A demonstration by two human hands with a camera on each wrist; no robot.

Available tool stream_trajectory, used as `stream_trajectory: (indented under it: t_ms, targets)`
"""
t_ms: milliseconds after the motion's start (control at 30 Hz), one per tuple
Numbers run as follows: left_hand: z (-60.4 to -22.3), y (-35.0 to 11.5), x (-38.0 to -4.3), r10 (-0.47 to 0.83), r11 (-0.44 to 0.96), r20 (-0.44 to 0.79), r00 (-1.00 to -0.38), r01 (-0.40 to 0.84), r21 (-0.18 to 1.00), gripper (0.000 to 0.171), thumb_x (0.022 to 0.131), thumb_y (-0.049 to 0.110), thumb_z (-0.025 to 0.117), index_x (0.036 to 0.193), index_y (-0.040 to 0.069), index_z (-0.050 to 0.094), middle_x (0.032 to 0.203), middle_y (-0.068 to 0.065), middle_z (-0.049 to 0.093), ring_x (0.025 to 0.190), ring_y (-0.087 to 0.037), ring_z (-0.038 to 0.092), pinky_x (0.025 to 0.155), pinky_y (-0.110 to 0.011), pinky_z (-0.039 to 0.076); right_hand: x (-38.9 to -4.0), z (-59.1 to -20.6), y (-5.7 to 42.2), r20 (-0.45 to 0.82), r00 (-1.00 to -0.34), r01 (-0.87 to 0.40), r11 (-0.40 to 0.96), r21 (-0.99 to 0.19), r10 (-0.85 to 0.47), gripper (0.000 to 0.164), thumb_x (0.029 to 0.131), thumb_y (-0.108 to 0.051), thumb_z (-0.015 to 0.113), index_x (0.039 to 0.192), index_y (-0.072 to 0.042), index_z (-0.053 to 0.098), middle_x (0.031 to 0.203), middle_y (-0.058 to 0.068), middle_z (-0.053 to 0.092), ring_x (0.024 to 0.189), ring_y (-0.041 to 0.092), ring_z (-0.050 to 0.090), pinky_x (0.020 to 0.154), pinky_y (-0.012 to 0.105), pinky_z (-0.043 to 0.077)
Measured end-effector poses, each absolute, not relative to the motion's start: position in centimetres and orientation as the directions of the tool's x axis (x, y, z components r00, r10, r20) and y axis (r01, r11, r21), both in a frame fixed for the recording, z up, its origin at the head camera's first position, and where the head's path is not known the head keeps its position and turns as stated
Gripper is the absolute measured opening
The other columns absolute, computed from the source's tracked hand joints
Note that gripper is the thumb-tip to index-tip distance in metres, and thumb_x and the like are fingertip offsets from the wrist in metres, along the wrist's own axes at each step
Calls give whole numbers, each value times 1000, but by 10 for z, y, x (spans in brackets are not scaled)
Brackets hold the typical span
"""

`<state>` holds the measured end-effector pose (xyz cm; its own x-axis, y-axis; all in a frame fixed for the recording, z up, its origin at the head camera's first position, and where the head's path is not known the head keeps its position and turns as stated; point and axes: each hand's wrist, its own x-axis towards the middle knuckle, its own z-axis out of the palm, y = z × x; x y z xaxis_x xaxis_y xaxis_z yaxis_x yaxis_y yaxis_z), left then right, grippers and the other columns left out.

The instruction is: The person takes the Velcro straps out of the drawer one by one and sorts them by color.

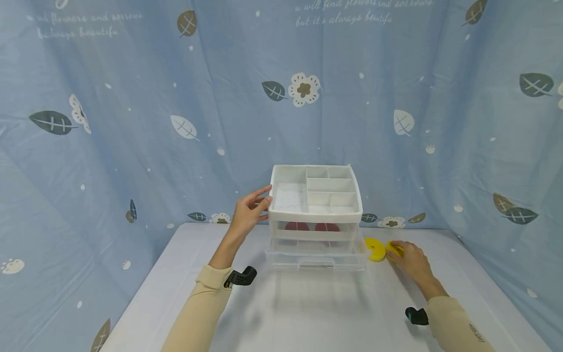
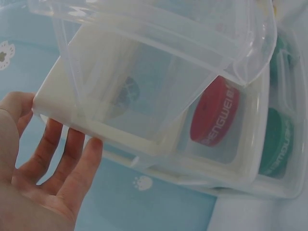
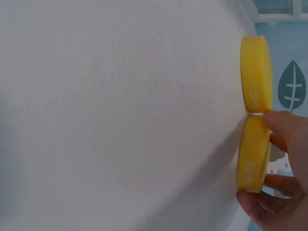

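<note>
A white organizer (image 1: 314,216) with clear drawers stands on the table. My left hand (image 1: 249,209) touches its left side, fingers spread along the edge and thumb near the top rim. In the left wrist view, the fingertips lie against a cream panel (image 2: 91,91). My right hand (image 1: 411,261) pinches a yellow disc (image 3: 253,154) with white lettering between thumb and fingers. A second yellow disc (image 3: 256,72) stands upright right beside it, between that hand and the organizer. Through the clear plastic show a red disc (image 2: 215,111) and a green disc (image 2: 277,142).
One clear drawer (image 1: 317,262) sticks out at the organizer's front. The top tray (image 1: 334,185) is split into several compartments. A white cloth covers the table (image 1: 316,313), and a blue patterned curtain (image 1: 237,98) hangs close behind it.
</note>
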<state>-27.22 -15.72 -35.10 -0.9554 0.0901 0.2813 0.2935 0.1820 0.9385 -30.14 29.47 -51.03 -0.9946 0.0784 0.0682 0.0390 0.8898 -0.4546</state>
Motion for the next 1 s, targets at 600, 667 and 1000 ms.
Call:
stream_trajectory:
  t_ms: [600, 667, 1000]
  targets:
    - [-350, -157, -272, 91, 169, 261, -961, 273, 947, 43, 99, 26, 60, 142, 22, 54, 125, -20, 60, 115, -36, 62, 96, -47, 56, -299, -506, 297, 22, -998, 37, 902, -431, 51, 51, 94, -23, 67, 136, 3, 52, 133, 35, 49, 119, 54, 46, 101, 71, 40]
    - [-350, -157, -272, 91, 171, 261, -961, 273, 947, 44, 99, 26, 60, 142, 22, 54, 126, -20, 60, 114, -36, 62, 96, -47, 56, -298, -506, 298, 15, -999, 38, 904, -426, 49, 52, 94, -23, 66, 137, 3, 51, 135, 37, 46, 120, 56, 44, 101, 72, 38]
    - [-350, -157, -273, 91, 158, 258, -962, 270, 950, 43, 99, 25, 61, 142, 21, 55, 124, -19, 60, 115, -37, 62, 97, -51, 55, -289, -499, 297, 41, -999, -14, 908, -418, 3, 58, 91, -25, 69, 139, 2, 49, 137, 39, 41, 123, 56, 40, 102, 73, 36]
